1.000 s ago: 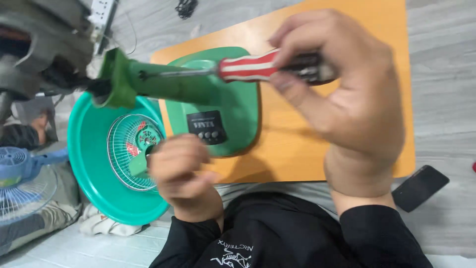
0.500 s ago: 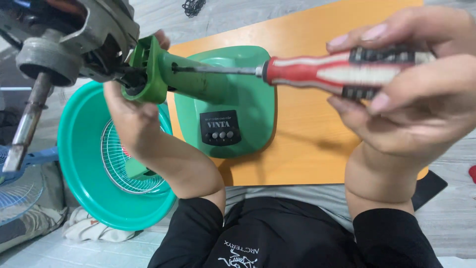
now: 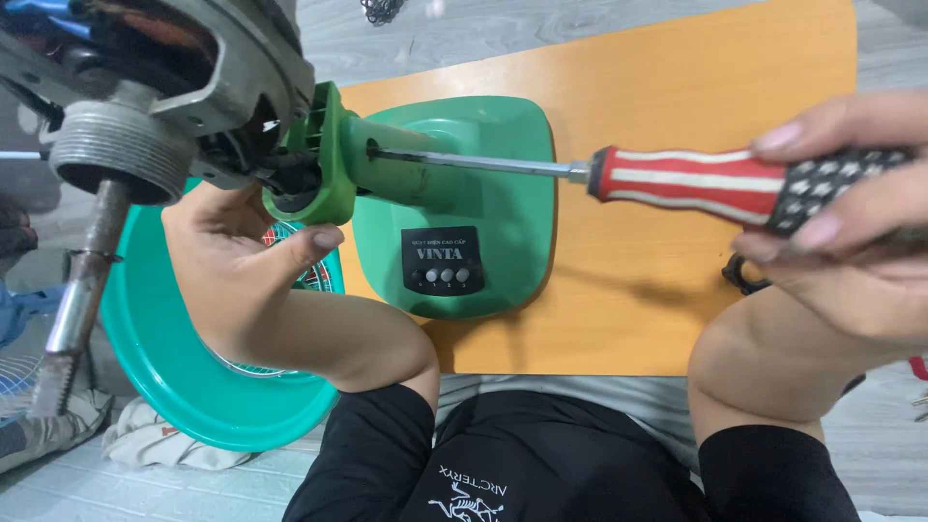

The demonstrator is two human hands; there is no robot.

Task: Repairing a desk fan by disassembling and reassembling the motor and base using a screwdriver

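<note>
My left hand (image 3: 242, 280) cups the underside of a green fan neck bracket (image 3: 314, 159), holding it up with the grey metal fan motor (image 3: 155, 87) and its shaft (image 3: 82, 290) at the upper left. My right hand (image 3: 851, 232) grips a screwdriver with a red-and-white striped handle (image 3: 696, 184) and a black patterned end. Its metal shank (image 3: 483, 162) runs left into a hole in the green neck. The green fan base (image 3: 503, 232) with a black button panel stands below on the orange board.
An orange board (image 3: 696, 87) lies on the grey floor. A teal basin (image 3: 184, 387) holding a fan grille sits at the left, with a cloth under it. A small black part (image 3: 744, 275) lies on the board near my right wrist.
The fan motor and neck have come closer and lower in view. My left hand shifted under the bracket. The screwdriver stays in the neck hole, my right hand farther right.
</note>
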